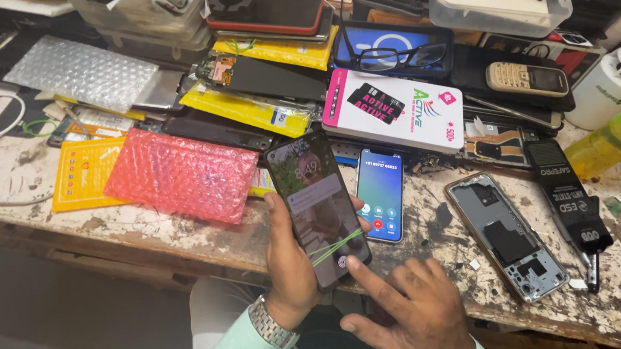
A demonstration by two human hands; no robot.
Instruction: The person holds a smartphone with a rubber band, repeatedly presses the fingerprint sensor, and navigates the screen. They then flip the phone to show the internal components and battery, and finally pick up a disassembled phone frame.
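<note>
light: bright, even | shadows: soft | focus: sharp (edges perhaps slightly bowed) | glare: lit screens

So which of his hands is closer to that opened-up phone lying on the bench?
The right hand: it is just left of the opened phone, forefinger touching the held phone. The left hand grips that phone, farther away.

This is a phone repair workshop. The scarred, paint-flecked table [11, 174] is heaped with handsets, an opened phone frame [507, 236] at lower right, bubble-wrap pouches [183, 174], yellow parts packets [245, 109], and an old keypad phone [527, 78] at upper right.
</note>
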